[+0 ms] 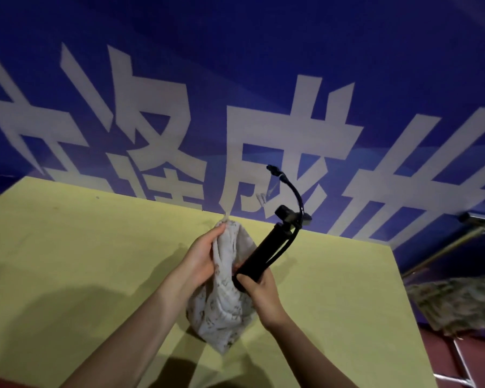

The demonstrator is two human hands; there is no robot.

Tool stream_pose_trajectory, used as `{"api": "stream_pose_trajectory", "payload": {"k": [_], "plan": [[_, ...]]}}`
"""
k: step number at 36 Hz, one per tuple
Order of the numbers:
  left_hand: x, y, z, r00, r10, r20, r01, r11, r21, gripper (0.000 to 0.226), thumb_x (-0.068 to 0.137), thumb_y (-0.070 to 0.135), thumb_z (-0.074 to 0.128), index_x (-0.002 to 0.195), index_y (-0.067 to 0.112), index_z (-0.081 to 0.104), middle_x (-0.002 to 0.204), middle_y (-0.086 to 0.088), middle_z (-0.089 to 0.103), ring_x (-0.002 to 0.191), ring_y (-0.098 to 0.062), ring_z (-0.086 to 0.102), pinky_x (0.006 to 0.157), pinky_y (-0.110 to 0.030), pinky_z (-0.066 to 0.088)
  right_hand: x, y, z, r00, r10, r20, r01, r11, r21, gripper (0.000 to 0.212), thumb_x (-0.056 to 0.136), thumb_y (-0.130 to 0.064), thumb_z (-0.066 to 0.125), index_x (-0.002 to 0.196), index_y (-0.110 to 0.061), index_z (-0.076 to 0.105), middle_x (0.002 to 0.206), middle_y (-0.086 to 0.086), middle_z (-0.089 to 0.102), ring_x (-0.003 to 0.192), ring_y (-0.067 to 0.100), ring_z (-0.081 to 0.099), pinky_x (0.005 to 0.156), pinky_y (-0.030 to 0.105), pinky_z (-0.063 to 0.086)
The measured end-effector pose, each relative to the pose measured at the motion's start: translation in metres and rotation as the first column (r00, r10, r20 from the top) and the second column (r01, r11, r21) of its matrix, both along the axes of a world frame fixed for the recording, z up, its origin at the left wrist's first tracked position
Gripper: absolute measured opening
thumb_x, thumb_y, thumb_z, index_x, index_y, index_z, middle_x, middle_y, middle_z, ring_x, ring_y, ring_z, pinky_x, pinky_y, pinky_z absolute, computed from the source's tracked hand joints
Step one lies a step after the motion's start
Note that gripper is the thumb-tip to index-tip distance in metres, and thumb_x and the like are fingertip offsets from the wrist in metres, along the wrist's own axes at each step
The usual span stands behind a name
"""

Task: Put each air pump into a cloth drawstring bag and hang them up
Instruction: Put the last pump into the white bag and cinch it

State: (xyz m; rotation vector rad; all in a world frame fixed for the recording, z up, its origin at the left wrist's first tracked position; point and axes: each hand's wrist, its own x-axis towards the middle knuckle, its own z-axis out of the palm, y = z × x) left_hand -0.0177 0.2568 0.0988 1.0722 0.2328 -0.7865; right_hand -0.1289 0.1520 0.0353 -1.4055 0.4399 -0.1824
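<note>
A pale patterned cloth drawstring bag (224, 306) is held up over the yellow table (81, 261), its bottom corner touching the tabletop. My left hand (200, 257) grips the bag's upper rim, near its drawstring. A black air pump (266, 253) with a curved black hose (293, 191) points up and away. My right hand (259, 292) grips the pump's lower end, right beside the bag's opening. Whether the pump's end is inside the bag cannot be told.
A blue banner (235, 79) with large white characters fills the background behind the table. To the right stands a metal rack (445, 247), and patterned cloth bags (457, 306) hang or lie by it, past the table's right edge.
</note>
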Motion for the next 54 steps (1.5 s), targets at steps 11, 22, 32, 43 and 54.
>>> {"api": "stream_pose_trajectory", "payload": {"k": [11,22,32,43,54], "plan": [[-0.013,0.038,0.002,0.999,0.01,0.032,-0.008,0.999,-0.05,0.037,0.101,0.019,0.042,0.135,0.01,0.052,0.136,-0.009,0.056,0.127,-0.022,0.05,0.112,-0.038,0.034,-0.004,0.015,0.024,0.987,0.048,0.152,-0.045,0.999,-0.021,0.046,0.094,-0.054,0.039,0.118,-0.016,0.05,0.098,-0.009,0.062,0.094,0.01,0.059,0.084,0.03,0.05],[-0.034,0.043,0.016,0.906,0.059,0.419,-0.096,0.993,0.066,0.057,0.086,0.05,0.061,0.114,0.001,0.063,0.114,-0.021,0.066,0.112,-0.03,0.062,0.102,-0.045,0.044,-0.005,0.014,0.031,0.955,0.288,0.076,-0.26,0.932,-0.254,0.054,0.095,-0.057,0.031,0.14,-0.028,0.042,0.134,-0.016,0.054,0.125,0.002,0.05,0.105,0.029,0.04],[-0.037,0.051,0.009,0.859,0.007,0.512,-0.157,0.955,0.25,0.09,0.064,0.067,0.072,0.136,0.018,0.048,0.134,0.001,0.057,0.124,-0.014,0.053,0.108,-0.043,0.04,0.004,-0.016,0.02,0.989,0.149,0.021,-0.124,0.885,-0.448,0.02,0.096,-0.029,0.049,0.103,-0.024,0.066,0.103,-0.004,0.065,0.099,0.01,0.06,0.087,0.027,0.047],[-0.037,0.044,0.009,0.838,-0.004,0.546,-0.146,0.962,0.231,0.038,0.076,0.042,0.071,0.106,0.02,0.065,0.107,-0.005,0.071,0.105,-0.022,0.065,0.101,-0.049,0.046,-0.022,-0.039,-0.004,0.783,0.272,-0.56,-0.272,0.958,0.085,0.039,0.089,-0.048,0.062,0.075,-0.011,0.059,0.059,0.003,0.049,0.048,0.014,0.046,0.052,0.022,0.042],[-0.035,0.05,0.003,0.826,0.024,0.564,-0.198,0.948,0.249,0.023,0.086,0.03,0.068,0.105,0.018,0.064,0.105,-0.004,0.07,0.104,-0.021,0.065,0.098,-0.045,0.048,-0.032,-0.041,0.003,0.804,0.315,-0.504,-0.367,0.93,-0.004,0.019,0.089,-0.012,0.057,0.073,-0.011,0.068,0.056,0.001,0.053,0.05,0.012,0.043,0.049,0.021,0.035]]}}
